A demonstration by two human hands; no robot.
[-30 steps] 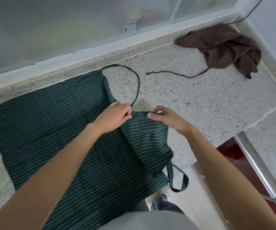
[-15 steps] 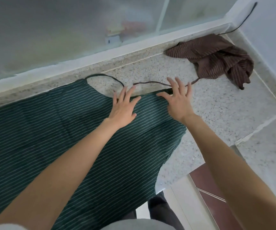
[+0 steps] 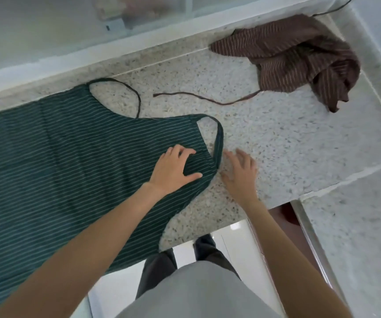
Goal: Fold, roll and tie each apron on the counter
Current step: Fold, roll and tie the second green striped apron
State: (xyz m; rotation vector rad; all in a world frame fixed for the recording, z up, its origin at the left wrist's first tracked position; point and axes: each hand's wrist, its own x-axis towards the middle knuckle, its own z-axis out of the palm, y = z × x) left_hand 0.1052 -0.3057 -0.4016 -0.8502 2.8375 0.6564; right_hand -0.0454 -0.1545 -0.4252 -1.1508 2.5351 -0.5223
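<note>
Left hand (image 3: 173, 171) on green apron (image 3: 70, 168), fingers curled, thumb out. Right hand (image 3: 240, 175) just beside apron, fingers spread, blurred. Brown apron (image 3: 299, 56) well apart.

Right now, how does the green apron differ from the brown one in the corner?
The green apron lies spread flat, while the brown apron sits crumpled in a heap. The left hand rests on the green apron; nothing touches the brown one. Both are striped and lie on the speckled counter.

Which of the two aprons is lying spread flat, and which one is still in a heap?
The green striped apron lies spread flat under the left hand. The brown striped apron sits crumpled in the far right corner of the counter.
</note>
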